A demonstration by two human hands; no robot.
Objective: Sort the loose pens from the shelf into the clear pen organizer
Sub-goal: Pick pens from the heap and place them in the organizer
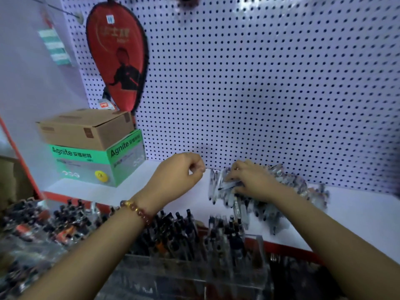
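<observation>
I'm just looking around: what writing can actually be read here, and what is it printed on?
"Agnite", followed by Chinese characters that look like "安格耐特": on the green box, on its front face and again on its side face.
Smaller print lower on the green box: too blurred to read.
Gold characters on the red racket cover: too blurred.
White tag at its top: unreadable.
Labels on the brown carton: unreadable.

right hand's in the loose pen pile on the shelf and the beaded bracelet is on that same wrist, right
Not quite: the beaded bracelet is on the left wrist, not the right. The head view shows it, and it shows the right hand in the loose pen pile on the shelf, as you said.
</observation>
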